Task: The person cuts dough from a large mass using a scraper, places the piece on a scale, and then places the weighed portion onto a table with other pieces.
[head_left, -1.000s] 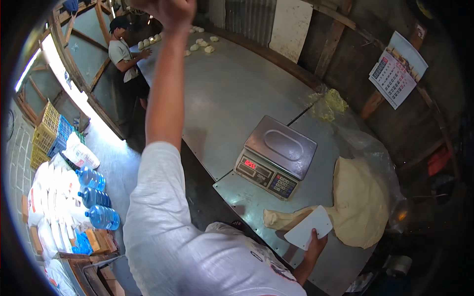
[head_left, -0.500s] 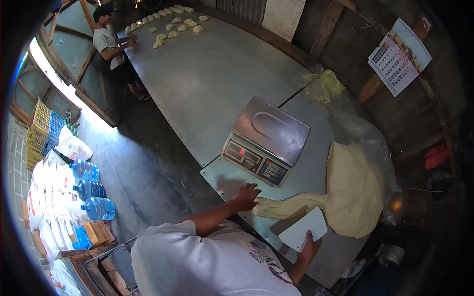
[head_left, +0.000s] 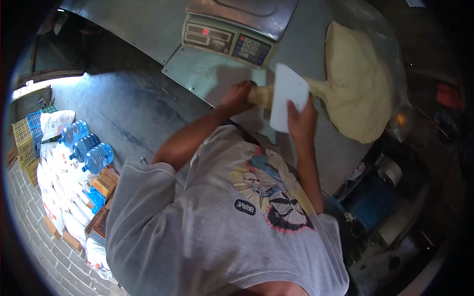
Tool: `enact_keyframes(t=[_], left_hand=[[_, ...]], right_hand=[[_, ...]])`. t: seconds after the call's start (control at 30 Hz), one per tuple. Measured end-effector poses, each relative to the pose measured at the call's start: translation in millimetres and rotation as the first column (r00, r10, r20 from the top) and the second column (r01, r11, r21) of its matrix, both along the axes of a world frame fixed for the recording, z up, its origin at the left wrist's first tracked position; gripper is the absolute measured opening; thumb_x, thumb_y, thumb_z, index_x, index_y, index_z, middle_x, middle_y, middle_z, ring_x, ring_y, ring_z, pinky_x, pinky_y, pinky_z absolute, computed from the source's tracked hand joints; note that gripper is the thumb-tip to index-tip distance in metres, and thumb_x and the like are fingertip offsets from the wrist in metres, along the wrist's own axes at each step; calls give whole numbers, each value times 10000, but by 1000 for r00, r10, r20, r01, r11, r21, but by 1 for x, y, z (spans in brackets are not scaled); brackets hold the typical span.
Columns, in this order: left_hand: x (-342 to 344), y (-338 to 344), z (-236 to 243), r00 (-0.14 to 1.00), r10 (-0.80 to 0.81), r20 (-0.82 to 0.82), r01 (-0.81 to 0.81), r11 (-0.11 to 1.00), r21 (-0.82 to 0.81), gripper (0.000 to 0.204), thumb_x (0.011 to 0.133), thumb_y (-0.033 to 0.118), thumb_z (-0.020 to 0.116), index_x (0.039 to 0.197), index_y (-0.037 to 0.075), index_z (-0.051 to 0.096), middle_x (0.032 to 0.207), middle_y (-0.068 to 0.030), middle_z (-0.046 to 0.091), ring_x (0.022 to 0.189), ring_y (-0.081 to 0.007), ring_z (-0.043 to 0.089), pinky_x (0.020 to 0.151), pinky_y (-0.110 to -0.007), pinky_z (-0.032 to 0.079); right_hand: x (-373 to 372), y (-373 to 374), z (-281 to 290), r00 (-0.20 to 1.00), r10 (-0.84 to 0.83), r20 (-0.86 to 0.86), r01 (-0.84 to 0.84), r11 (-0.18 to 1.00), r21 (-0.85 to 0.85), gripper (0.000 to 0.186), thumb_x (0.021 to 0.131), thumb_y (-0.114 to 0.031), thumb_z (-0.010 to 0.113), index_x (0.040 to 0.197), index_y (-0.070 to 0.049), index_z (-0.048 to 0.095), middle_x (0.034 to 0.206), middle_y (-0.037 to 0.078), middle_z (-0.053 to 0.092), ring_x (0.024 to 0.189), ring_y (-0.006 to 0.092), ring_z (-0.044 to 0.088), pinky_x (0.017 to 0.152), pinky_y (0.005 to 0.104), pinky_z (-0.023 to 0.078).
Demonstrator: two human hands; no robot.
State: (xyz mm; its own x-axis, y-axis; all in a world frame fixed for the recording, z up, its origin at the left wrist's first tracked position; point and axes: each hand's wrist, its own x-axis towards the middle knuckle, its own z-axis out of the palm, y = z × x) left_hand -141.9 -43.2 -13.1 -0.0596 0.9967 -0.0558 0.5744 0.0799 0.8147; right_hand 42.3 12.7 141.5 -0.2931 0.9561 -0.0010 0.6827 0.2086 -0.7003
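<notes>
My left hand [head_left: 238,98] grips the near-left end of a pale dough strip [head_left: 261,97], its fingers curled around it. My right hand [head_left: 303,118] holds a white rectangular scraper [head_left: 284,86], held on edge across the strip beside my left hand. The strip runs right from behind the scraper into a large flat mass of pale dough [head_left: 358,89], which lies beside clear plastic sheeting. Just beyond my hands sits a silver digital scale [head_left: 227,42] with a red display and a keypad.
The metal table [head_left: 118,27] continues beyond the scale. At left on the floor are blue water jugs [head_left: 96,158], yellow plastic crates [head_left: 23,143], white sacks [head_left: 54,192] and cardboard boxes [head_left: 104,183]. A blue container [head_left: 358,207] sits below at right.
My left arm has come down from overhead onto the strip's end. My right hand has brought the scraper left, across the strip. The view has tilted down, leaving the dough pieces out of sight.
</notes>
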Motion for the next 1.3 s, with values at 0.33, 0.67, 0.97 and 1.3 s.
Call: enact_keyframes(t=[0.33,0.67,0.97,1.3], left_hand=[[14,-42,-12,770,-202,-606,157,979,-127,373,794,190,570,1138,46,594,1151,-133,591,1116,-290,539,977,-424,419],[-129,135,133,940,263,-219,-235,961,144,735,671,153,758,1262,7,344,1186,-247,509,1165,-419,511,954,-496,454],[-47,131,59,937,-133,-324,225,937,267,402,788,80,619,1165,-28,529,1128,-226,562,1087,-374,552,926,-474,463],[-7,-8,-30,998,22,59,-17,997,-72,175,836,190,617,939,57,665,972,-169,646,959,-364,629,869,-450,502]], right_hand=[[-52,-39,-115,929,206,308,-196,978,-64,360,851,-156,622,1180,-27,554,900,231,665,809,419,650,686,508,510],[-16,-24,-116,853,-135,-503,-24,955,-297,525,814,-71,679,1268,89,470,1148,196,606,1012,298,614,899,412,481],[83,-59,-73,480,-580,-658,414,811,-414,596,796,45,640,1348,57,413,1234,189,556,1069,284,579,947,411,457],[-52,-37,-30,951,-51,304,102,983,-155,505,851,-180,646,1261,39,451,930,317,644,892,489,628,790,528,493]])
